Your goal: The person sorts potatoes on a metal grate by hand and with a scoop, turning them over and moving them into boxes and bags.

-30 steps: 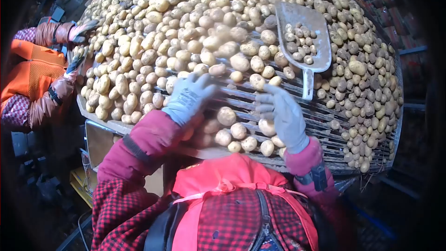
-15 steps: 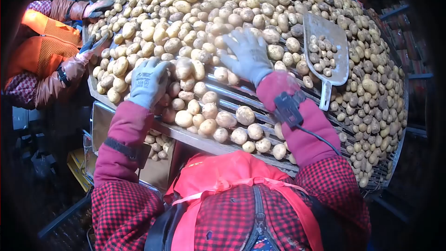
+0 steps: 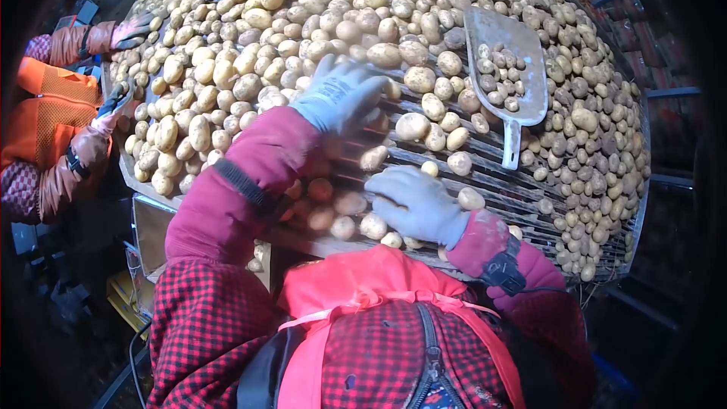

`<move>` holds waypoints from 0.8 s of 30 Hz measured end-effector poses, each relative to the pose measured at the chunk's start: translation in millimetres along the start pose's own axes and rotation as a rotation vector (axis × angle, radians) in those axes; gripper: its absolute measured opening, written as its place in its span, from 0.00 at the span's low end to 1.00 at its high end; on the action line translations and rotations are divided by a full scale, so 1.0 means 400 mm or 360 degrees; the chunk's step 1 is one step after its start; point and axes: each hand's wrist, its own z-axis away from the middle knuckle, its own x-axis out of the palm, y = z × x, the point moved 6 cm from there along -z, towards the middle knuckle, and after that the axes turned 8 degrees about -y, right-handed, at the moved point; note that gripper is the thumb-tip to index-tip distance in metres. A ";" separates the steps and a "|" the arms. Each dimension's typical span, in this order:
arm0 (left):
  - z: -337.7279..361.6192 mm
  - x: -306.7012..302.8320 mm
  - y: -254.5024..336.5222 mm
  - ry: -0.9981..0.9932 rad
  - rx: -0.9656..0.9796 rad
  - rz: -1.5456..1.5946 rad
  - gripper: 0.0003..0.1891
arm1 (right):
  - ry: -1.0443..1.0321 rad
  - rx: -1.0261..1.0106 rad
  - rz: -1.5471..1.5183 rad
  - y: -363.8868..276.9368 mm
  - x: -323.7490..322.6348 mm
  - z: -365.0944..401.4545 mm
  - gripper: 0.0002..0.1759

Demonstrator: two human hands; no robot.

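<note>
My left hand, in a grey glove, reaches over the potatoes at the upper middle; its fingers curve down beside some potatoes, and their tips are blurred and partly hidden. Nearer my body, my right hand, also gloved, lies low over the slatted table with fingers bent toward the left, close to several potatoes by the front edge. Whether either hand grips a potato cannot be seen. A white scoop holding several small potatoes rests on the slats at the right, its handle pointing toward me.
Another person in an orange vest stands at the left, gloved hands at the table's edge. Smaller potatoes cover the right side. A cardboard box and a yellow object are below the table at the left.
My left hand has moved right and farther out over the potatoes. My right hand has come back toward my body. More bare slats show between them, and the view has shifted.
</note>
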 end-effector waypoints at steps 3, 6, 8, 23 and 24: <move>0.008 0.013 0.059 -0.0022 0.0108 -0.0056 0.16 | 0.0543 -0.0129 0.0241 -0.028 -0.132 0.002 0.14; 0.087 -0.021 0.109 0.0083 0.0019 0.0004 0.17 | 0.0836 -0.0059 0.0145 0.011 -0.214 -0.044 0.13; 0.154 0.010 0.123 -0.0293 -0.0065 0.0066 0.19 | 0.0852 -0.0112 0.0203 0.045 -0.228 -0.106 0.14; 0.208 -0.055 -0.132 0.0035 -0.0482 -0.0356 0.22 | 0.0025 0.0261 0.0847 0.133 -0.153 -0.360 0.29; 0.214 -0.058 -0.136 0.0015 -0.0498 -0.0375 0.21 | 0.0002 0.0265 0.0873 0.143 -0.152 -0.362 0.30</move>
